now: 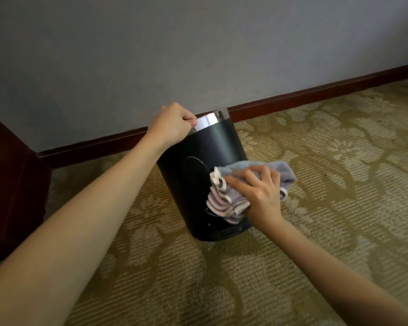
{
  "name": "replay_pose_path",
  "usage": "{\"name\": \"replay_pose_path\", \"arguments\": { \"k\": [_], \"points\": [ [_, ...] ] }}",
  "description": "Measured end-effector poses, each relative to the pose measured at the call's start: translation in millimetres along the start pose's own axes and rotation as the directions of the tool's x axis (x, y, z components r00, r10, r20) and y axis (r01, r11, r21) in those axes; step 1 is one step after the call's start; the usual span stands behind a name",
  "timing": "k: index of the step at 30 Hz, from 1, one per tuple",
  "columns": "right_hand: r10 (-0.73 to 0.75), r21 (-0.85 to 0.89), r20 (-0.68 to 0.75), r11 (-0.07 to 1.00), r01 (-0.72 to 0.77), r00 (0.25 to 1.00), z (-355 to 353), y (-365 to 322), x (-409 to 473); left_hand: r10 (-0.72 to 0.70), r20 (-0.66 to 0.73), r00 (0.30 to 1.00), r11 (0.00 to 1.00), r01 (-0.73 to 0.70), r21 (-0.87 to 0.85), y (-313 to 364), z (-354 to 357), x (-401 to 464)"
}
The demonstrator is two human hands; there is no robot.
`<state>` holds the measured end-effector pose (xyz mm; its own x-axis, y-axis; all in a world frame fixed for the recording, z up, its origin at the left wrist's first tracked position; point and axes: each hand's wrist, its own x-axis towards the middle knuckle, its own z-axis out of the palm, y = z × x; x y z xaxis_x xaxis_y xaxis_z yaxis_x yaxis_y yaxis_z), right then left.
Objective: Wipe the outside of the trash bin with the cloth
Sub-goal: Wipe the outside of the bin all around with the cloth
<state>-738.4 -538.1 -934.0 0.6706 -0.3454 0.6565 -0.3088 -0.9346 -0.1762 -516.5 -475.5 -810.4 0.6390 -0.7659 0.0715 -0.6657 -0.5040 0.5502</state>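
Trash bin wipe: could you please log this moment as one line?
left hand: gripping trash bin rim | right hand: pressing cloth on bin side | bin: tilted on carpet

Both bare arms reach forward from the lower corners of the view. The left hand (172, 124) is curled into a closed grip, knuckles up, wrist slightly bent. The right hand (260, 192) is lower, back toward the camera, fingers (243, 182) spread and pressing flat.
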Motion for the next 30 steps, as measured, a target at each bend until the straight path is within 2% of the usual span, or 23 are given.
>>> {"name": "replay_pose_path", "arguments": {
  "k": [4,8,13,16,20,23,25,27,30],
  "points": [
    [-0.017,0.027,0.098,1.0,0.015,0.995,-7,3,-46,-0.061,-0.019,0.998,0.998,0.061,-0.028,-13,-8,4],
    [0.011,-0.003,0.163,1.0,-0.011,0.987,-11,5,-42,-0.079,-0.008,0.997,0.997,0.079,-0.017,-9,-9,-2],
    [-0.044,0.005,0.056,0.999,0.044,0.997,-14,0,18,-0.062,0.086,0.994,0.998,0.063,-0.004,6,-14,-6],
    [-0.028,0.02,-0.028,0.999,0.028,0.999,-12,-7,64,-0.036,0.145,0.989,0.999,0.035,0.008,19,-11,-5],
    [-0.016,0.016,-0.052,1.0,0.017,0.999,-8,-7,57,-0.077,0.188,0.979,0.997,0.071,0.041,20,-12,3],
    [-0.03,0.036,0.021,0.999,0.029,0.999,-9,2,10,-0.146,0.21,0.967,0.989,0.149,0.0,16,-14,9],
    [-0.058,0.043,0.107,0.998,0.053,0.993,-12,10,-32,-0.166,0.198,0.966,0.986,0.169,0.002,17,-14,11],
    [-0.101,0.027,0.203,0.995,0.098,0.974,-15,16,-68,-0.205,0.247,0.947,0.978,0.208,0.014,20,-17,13],
    [-0.13,-0.014,0.29,0.99,0.14,0.948,-19,25,-73,-0.22,0.314,0.924,0.975,0.218,0.041,31,-15,12]
  ]
}}
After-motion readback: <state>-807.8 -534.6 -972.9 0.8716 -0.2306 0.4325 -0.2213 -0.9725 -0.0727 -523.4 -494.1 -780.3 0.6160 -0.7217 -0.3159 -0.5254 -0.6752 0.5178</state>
